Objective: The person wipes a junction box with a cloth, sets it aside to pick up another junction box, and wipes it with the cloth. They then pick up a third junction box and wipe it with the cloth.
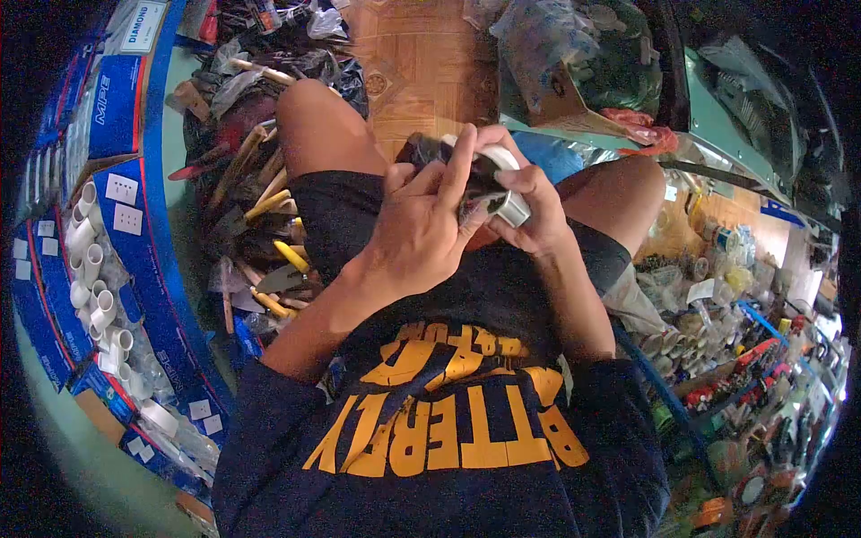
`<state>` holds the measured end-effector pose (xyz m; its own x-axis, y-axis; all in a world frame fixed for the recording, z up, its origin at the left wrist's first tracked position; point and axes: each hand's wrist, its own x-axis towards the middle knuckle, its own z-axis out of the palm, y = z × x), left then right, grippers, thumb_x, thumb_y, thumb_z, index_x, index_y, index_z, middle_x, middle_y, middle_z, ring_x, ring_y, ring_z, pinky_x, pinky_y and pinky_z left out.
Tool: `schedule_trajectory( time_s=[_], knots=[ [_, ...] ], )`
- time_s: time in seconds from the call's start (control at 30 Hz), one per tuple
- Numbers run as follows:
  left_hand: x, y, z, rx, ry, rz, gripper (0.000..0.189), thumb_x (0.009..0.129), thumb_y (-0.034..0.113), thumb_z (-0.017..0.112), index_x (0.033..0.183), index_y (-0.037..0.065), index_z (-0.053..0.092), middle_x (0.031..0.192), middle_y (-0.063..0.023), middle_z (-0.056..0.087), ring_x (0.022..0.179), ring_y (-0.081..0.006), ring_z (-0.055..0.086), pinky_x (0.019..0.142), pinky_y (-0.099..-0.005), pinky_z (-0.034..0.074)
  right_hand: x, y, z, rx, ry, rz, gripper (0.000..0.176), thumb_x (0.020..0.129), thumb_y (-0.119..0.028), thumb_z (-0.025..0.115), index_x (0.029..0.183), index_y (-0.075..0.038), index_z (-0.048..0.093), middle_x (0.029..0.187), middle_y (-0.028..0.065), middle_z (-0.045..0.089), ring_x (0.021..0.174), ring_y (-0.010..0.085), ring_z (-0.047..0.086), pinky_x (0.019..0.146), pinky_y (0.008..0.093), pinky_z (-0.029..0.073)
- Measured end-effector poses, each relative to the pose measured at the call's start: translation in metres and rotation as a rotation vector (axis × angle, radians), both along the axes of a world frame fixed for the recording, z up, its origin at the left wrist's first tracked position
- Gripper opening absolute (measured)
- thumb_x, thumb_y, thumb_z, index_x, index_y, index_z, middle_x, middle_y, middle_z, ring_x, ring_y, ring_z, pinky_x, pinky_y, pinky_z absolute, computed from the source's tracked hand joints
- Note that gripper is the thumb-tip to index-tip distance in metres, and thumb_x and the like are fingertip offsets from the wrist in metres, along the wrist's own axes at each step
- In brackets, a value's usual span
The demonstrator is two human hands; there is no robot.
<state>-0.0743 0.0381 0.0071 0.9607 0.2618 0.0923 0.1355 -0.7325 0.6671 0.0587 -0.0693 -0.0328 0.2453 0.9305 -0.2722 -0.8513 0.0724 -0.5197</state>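
Note:
Above my lap, my right hand (536, 199) grips a white and silver round object (513, 208) with a curved rim, its thumb lying over the edge. My left hand (420, 220) is right beside it, index finger raised and the other fingers bent. Its thumb is close against the round object. Dark, shiny material (423, 151) shows behind the left fingers. What the left fingers hold is too hidden to name.
Wooden-handled tools (289, 255) lie in a heap at the left, beside blue boxes (115, 106) and white pipe fittings (101, 308). A cardboard box (563, 109) with plastic bags stands at the top. Crowded small goods (735, 359) fill the right side.

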Motion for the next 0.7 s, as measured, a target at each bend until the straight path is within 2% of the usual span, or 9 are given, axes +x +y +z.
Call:
schedule_trajectory(
  time_s=[0.17,0.23,0.37,0.4,0.47,0.53,0.57,0.63,0.7],
  knots=[
    [0.003,0.009,0.005,-0.202,0.042,0.021,0.062,0.098,0.027,0.047,0.147,-0.003,0.023,0.134,-0.0224,0.048,0.116,-0.0334,0.05,0.103,-0.0439,0.029,0.004,-0.005,-0.006,0.029,-0.111,0.081,0.043,0.078,-0.021,0.053,0.119,-0.011,0.046,0.105,0.0096,0.056,0.084,0.0195,0.061,0.07,0.0286,0.054],
    [0.002,0.017,0.003,-0.755,-0.126,0.161,0.055,0.101,0.025,0.045,0.144,-0.005,0.026,0.13,-0.0149,0.05,0.111,-0.0193,0.053,0.102,-0.0366,0.033,0.016,-0.006,-0.014,0.069,-0.109,0.133,0.045,0.077,-0.023,0.054,0.119,-0.01,0.046,0.108,0.0148,0.056,0.089,0.0254,0.063,0.072,0.0336,0.055],
    [-0.01,0.032,0.02,-0.546,-0.242,0.347,0.055,0.105,0.033,0.033,0.143,-0.005,0.027,0.14,-0.0128,0.042,0.119,-0.0154,0.048,0.104,-0.0297,0.035,0.022,-0.005,-0.017,0.312,0.197,0.17,0.048,0.076,-0.026,0.056,0.12,-0.011,0.042,0.122,0.0264,0.051,0.096,0.0414,0.062,0.08,0.0529,0.055],
    [-0.009,0.031,0.024,-0.998,-0.37,0.403,0.056,0.105,0.035,0.032,0.144,-0.005,0.026,0.137,-0.0132,0.045,0.116,-0.0153,0.051,0.103,-0.0297,0.036,0.017,-0.003,-0.017,0.302,0.19,0.103,0.05,0.076,-0.027,0.057,0.12,-0.012,0.042,0.122,0.0259,0.051,0.097,0.042,0.062,0.08,0.0529,0.056],
    [-0.008,0.022,0.04,-0.996,-0.37,0.417,0.056,0.105,0.034,0.032,0.144,-0.005,0.026,0.136,-0.0134,0.047,0.115,-0.0154,0.052,0.103,-0.0296,0.037,0.017,-0.001,-0.018,0.296,0.183,0.041,0.051,0.075,-0.028,0.058,0.121,-0.013,0.042,0.122,0.0254,0.05,0.099,0.0427,0.061,0.079,0.0529,0.056],
    [-0.009,0.017,0.027,-1.006,-0.397,0.302,0.058,0.104,0.035,0.034,0.146,-0.005,0.024,0.136,-0.0143,0.047,0.113,-0.0159,0.054,0.097,-0.0296,0.041,0.024,-0.005,-0.019,0.339,0.172,0.102,0.053,0.075,-0.032,0.06,0.12,-0.013,0.042,0.118,0.0208,0.052,0.102,0.0352,0.06,0.078,0.043,0.055],
    [-0.018,0.008,0.039,-0.804,-0.152,0.376,0.062,0.103,0.036,0.038,0.146,-0.005,0.022,0.137,-0.0157,0.046,0.107,-0.0174,0.054,0.089,-0.03,0.043,0.023,-0.006,-0.017,0.339,0.172,0.103,0.053,0.075,-0.032,0.06,0.12,-0.013,0.042,0.118,0.0208,0.052,0.102,0.0352,0.06,0.078,0.043,0.055],
    [-0.007,0.005,0.015,-0.162,-0.213,0.121,0.069,0.1,0.035,0.044,0.148,-0.007,0.018,0.115,-0.0143,0.057,0.092,-0.0245,0.051,0.087,-0.0406,0.036,0.019,-0.008,-0.013,0.061,-0.162,0.008,0.055,0.075,-0.035,0.061,0.121,-0.013,0.042,0.116,0.0146,0.051,0.104,0.0264,0.056,0.081,0.0341,0.052],
    [0.001,-0.007,0.021,-0.107,-0.083,0.016,0.075,0.095,0.033,0.052,0.147,-0.009,0.017,0.106,-0.0114,0.058,0.091,-0.026,0.051,0.087,-0.0425,0.031,0.009,-0.004,-0.007,0.05,-0.19,0.001,0.057,0.079,-0.042,0.061,0.124,-0.012,0.041,0.122,0.0095,0.047,0.11,0.0218,0.05,0.089,0.0328,0.046]
  ],
)
